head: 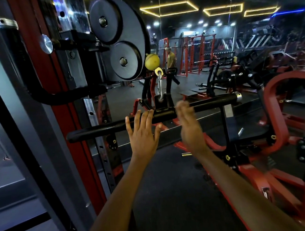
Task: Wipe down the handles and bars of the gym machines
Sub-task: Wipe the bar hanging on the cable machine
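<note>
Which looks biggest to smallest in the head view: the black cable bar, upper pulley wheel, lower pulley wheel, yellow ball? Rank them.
1. black cable bar, longest by far, spanning both hands
2. upper pulley wheel
3. lower pulley wheel, only slightly smaller; wide-angle distortion makes that gap unsure
4. yellow ball, clearly smallest

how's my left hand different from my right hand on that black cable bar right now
The left hand looks sharp, fingers straight and spread, fingertips resting on the black bar left of its centre bracket. The right hand is motion-blurred, fingers closer together, reaching the bar right of the bracket. Neither hand wraps the bar, and neither holds a cloth.
</note>
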Demonstrator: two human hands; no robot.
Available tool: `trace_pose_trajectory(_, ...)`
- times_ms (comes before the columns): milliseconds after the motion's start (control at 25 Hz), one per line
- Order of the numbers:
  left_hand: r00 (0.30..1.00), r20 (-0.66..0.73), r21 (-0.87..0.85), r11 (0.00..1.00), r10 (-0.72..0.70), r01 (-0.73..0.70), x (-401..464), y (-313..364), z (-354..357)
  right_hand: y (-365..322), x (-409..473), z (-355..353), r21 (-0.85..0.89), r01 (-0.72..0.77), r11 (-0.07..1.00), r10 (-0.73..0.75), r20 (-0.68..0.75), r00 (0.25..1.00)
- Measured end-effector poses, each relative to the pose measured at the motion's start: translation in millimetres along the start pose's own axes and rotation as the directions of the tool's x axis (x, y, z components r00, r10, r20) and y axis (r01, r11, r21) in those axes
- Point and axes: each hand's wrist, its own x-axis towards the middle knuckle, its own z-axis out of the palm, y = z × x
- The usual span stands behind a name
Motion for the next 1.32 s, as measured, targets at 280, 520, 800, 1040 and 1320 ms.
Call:
trace_pose_trajectory(280,1.0,-0.014,0.01,1.0,0.026,-0.026,-6.7,-2.8,-3.2,69.3,12.1,-28.1,0.038,-0.352,0.935,0.354,-0.109,0.929)
trace_pose_trajectory(520,1.0,-0.015,0.008,1.0,0.006,-0.006,-6.9,-4.2,-0.9,44.5,19.9,-9.0,-0.055,0.275,0.96,-0.27,0.084,0.959)
trace_pose_trajectory(800,1.0,-0.014,0.034,0.999,-0.006,0.006,-1.9,3.1,-0.2,4.5,28.6,-10.7,0.041,-0.098,0.994,0.099,-0.013,0.995)
trace_pose_trajectory(1040,1.0,-0.025,0.048,0.999,0.002,0.0,-3.7,-0.8,-5.0,107.9,13.1,-24.4,-0.043,-0.305,0.951,0.302,-0.056,0.952)
trace_pose_trajectory(1320,1.0,-0.027,0.014,1.0,-0.016,0.016,-5.1,-1.6,-3.0,24.3,5.1,-2.6,0.008,0.245,0.969,-0.245,0.094,0.965)
